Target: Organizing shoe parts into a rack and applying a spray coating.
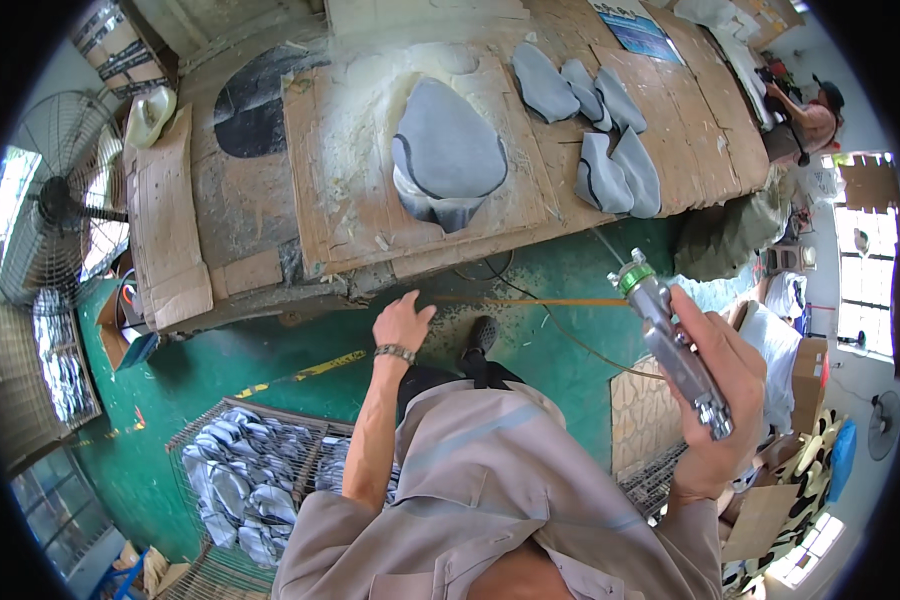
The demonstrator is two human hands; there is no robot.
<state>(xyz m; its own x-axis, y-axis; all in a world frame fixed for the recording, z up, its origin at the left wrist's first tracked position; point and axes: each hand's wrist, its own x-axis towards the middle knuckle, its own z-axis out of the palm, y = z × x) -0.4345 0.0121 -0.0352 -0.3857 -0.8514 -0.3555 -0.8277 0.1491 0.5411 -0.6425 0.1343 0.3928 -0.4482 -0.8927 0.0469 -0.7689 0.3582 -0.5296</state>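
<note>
Grey shoe pieces are filling a wire basket (232,418) below and to the left of the left hand's (402,322) fingers. They are lying in a loose heap, grey with dark lines. A second wire basket (656,482) is sitting just below the right hand (722,400), but what it is holding is hidden.

The right hand is gripping a spray gun (673,343). Its fingers are wrapping tightly around the handle, pressed close together. The gun is shiny silver metal with a green ring near its round tip. It is pointing up and to the left, away from the fingers, toward the table (250,190). A thin hose (570,340) is running across the green floor (270,350) to the left of those fingers.

The left hand is holding nothing. Its fingers are a little spread and pointing at the table edge, close to it but not touching. A bead bracelet (395,352) is sitting on the wrist.

Beyond the left fingers, a big grey piece (448,150) is lying on cardboard (340,170) dusted with pale spray. More grey pieces (600,130) are lying to its right. A fan (55,200) is standing far to the left.
</note>
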